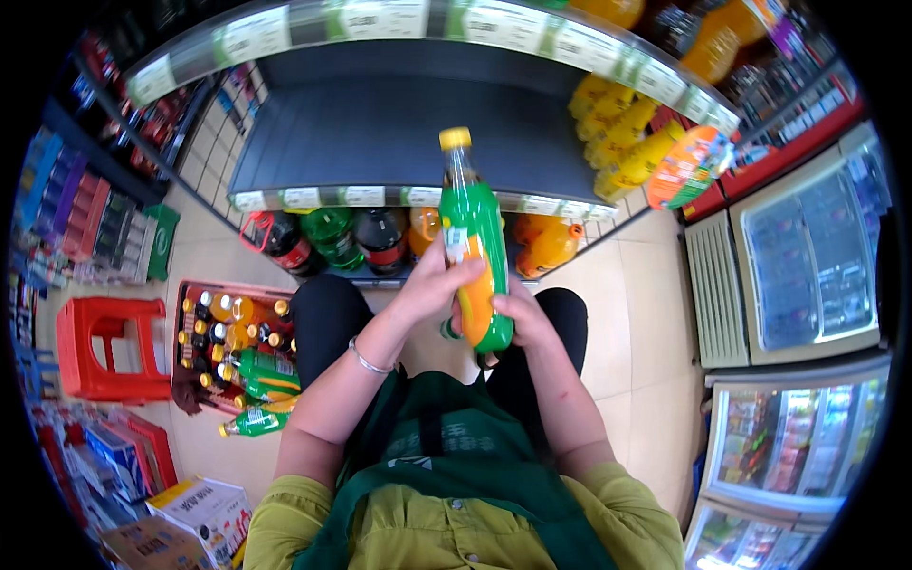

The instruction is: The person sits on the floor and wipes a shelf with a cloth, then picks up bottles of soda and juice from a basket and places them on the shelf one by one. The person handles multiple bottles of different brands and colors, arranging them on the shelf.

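Note:
Both my hands grip a yellow-capped drink bottle with a green and orange label (479,214), tilted with its cap towards the shelf. My left hand (434,281) holds its left side, the thumb lying across the label. My right hand (524,310) holds it near the base from the right. Behind the bottle lies a dark shelf board (356,135) with price tags along its front edge. Yellow bottles (620,135) stand in rows at that shelf's right end. Large soda bottles (385,239) stand on the lower shelf, beyond my knees.
A red crate (187,292) of bottles stands by my left knee, with green-labelled bottles (267,374) lying across its near corner. Left of it is a red plastic stool (114,306). Cartons (199,506) sit at the lower left. Chest freezers (809,242) line the right side.

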`<action>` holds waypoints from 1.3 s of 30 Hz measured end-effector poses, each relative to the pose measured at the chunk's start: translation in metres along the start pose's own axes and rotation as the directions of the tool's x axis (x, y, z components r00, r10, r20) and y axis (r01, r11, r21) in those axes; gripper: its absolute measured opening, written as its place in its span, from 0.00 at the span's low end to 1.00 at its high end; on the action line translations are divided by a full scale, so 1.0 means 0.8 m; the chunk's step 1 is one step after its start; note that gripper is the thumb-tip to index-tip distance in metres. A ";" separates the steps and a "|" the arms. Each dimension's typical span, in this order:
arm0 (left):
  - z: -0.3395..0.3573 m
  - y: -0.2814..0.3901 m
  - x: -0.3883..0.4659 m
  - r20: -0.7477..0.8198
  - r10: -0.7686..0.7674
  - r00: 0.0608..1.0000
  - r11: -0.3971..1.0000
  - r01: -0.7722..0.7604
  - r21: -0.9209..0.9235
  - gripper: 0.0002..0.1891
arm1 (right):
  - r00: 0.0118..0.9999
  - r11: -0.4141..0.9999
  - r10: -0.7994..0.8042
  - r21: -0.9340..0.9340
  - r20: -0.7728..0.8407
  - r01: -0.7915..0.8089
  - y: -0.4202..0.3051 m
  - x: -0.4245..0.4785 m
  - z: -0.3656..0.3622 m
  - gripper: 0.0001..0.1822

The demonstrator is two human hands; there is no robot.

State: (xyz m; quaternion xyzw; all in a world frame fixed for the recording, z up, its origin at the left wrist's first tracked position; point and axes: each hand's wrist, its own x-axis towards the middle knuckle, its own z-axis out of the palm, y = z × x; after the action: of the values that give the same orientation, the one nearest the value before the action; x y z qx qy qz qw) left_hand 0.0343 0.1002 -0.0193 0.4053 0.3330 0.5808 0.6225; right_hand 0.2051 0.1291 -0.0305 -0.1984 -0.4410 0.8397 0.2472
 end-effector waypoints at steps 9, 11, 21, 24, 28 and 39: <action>0.112 0.035 0.187 -0.127 0.204 0.971 0.948 -0.163 0.274 0.29 | 0.566 0.522 -0.759 -0.821 -0.323 0.231 -0.095 0.011 -0.062 0.36; 0.127 0.039 0.215 -0.192 0.171 0.966 0.947 -0.107 0.303 0.29 | 0.430 0.388 -0.856 -0.907 -0.287 0.167 -0.089 0.021 -0.078 0.35; 0.127 -0.027 0.307 -0.168 0.386 0.907 0.776 -0.221 0.591 0.41 | 0.290 0.146 -0.946 -0.989 -0.145 -0.020 -0.079 0.065 -0.155 0.25; 0.121 -0.077 0.315 -0.106 0.458 0.883 0.704 -0.287 0.650 0.43 | 0.284 0.135 -0.948 -0.990 -0.143 -0.047 -0.076 0.060 -0.138 0.23; 0.117 -0.104 0.322 -0.036 0.503 0.863 0.636 -0.342 0.692 0.44 | 0.347 0.195 -0.913 -0.977 -0.214 -0.089 -0.065 0.056 -0.127 0.24; 0.110 -0.078 0.290 0.015 0.310 0.951 0.742 -0.252 0.621 0.41 | 0.382 0.145 -0.907 -0.984 -0.176 -0.107 -0.069 0.051 -0.131 0.23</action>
State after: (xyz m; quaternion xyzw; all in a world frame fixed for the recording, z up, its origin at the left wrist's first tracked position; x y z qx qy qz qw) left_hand 0.1647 0.3204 -0.0227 0.6049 0.4664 0.5448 0.3460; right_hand 0.2435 0.2475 -0.0447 -0.4926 -0.6977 0.0924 0.5120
